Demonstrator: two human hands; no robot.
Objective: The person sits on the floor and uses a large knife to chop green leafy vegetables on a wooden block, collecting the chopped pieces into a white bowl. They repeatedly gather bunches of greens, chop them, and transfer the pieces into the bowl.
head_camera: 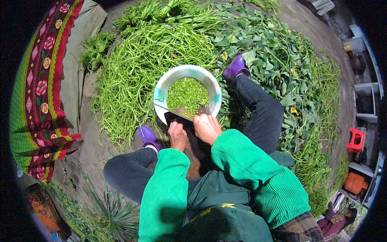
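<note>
A white and teal basin stands before me, holding finely chopped green stems. Inside its near side, a brown board-like surface carries more chopped bits. A narrow, straight knife blade slants across the near rim. My right hand is curled at the blade's right end, its handle hidden in the fist. Just below the blade is my left hand, with fingers bent inward; whether it holds anything cannot be seen. Long loose green stems are heaped left of and beyond the basin.
Leafy vines spread along the right, beside my purple shoe. Tied stem bundles lie at the upper left, near a flowered cloth. A red plastic stool and another person are at the right edge.
</note>
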